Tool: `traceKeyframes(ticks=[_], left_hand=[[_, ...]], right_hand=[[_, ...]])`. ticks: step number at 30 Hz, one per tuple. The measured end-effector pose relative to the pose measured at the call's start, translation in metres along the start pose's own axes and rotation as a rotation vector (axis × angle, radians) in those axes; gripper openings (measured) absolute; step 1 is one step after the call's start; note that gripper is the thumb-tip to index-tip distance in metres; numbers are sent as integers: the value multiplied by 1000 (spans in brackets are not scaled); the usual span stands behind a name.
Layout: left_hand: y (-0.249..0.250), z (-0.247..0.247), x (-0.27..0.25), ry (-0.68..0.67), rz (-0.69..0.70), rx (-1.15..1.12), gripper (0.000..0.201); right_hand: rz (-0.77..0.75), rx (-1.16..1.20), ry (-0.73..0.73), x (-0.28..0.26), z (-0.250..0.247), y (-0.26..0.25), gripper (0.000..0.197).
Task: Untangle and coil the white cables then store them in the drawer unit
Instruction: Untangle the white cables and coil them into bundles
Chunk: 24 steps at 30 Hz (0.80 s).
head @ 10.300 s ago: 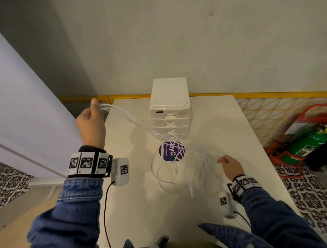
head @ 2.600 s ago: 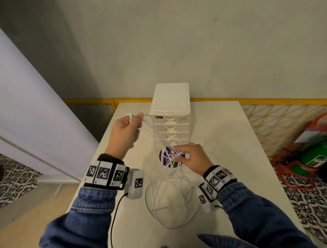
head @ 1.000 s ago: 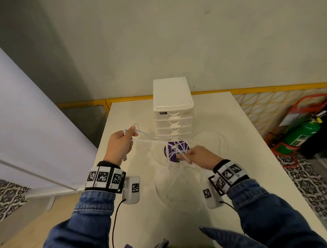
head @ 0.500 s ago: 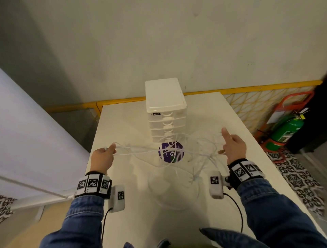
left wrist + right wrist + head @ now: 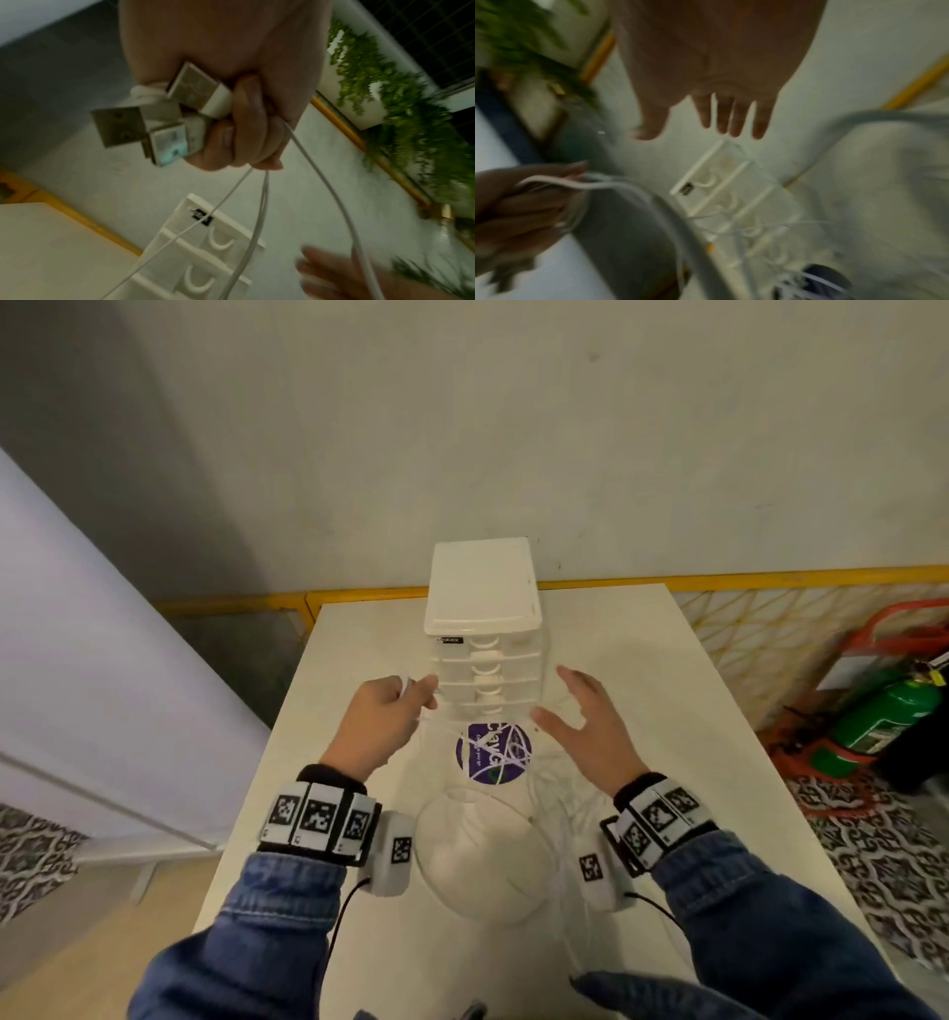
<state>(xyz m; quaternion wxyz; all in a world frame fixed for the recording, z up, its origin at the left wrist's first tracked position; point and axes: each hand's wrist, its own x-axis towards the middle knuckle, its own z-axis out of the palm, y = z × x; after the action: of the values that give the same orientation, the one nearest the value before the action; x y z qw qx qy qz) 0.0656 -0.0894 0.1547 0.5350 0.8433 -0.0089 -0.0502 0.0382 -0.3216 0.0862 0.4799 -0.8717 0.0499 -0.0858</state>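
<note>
My left hand (image 5: 382, 719) is raised in front of the white drawer unit (image 5: 482, 629) and grips several white cables by their plug ends. In the left wrist view the USB plugs (image 5: 164, 113) stick out of the fist and three cords (image 5: 259, 219) hang from it. The loose white cables (image 5: 506, 814) loop down onto the table (image 5: 642, 660) over a purple round sticker (image 5: 494, 753). My right hand (image 5: 585, 724) hovers to the right of the drawers with straight spread fingers (image 5: 734, 115), holding nothing. All drawers look closed.
The drawer unit stands at the table's far middle, against a wall with a yellow rail (image 5: 744, 575). A green fire extinguisher (image 5: 883, 716) in a red stand is on the floor at right. A pale panel (image 5: 77, 685) runs along the left.
Both hands have come inward and up toward the drawer unit. The right hand has let go of the cables and spread its fingers. The left keeps its grip on the plug ends.
</note>
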Motion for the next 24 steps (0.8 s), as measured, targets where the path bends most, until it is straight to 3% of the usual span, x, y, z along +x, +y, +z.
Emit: traceKeyframes(ticks=[2,5,8,11,13,15,17,20,24], left_hand=[[16,10,-7,-70,45,-11,34],[30,16,-13,-180,83,2,33],[31,14,-16,-238,94,31,34],[24,14,-17,-219,75,58,37],[19,15,-18,-205,80,96,42],[12,14,-20,-222,71,166,51],[9,16,-25,-329,28,145,55],[13,25,-32,-545,8,-44,47],[28,28,-33,-621,17,-369,44]], right_hand=[[-158,89,-221,0,9,-29,97],[-350,129,-329,3,19,-46,117],[-408,101,-358,7,20,-48,95],[-398,85,-350,9,18,-45,36],[-381,54,-342,12,12,-41,14],[-368,60,-317,15,3,-38,10],[-442,33,-267,19,-5,-36,17],[-576,-20,-156,26,-9,-30,28],[-567,-104,-147,21,4,-22,31]])
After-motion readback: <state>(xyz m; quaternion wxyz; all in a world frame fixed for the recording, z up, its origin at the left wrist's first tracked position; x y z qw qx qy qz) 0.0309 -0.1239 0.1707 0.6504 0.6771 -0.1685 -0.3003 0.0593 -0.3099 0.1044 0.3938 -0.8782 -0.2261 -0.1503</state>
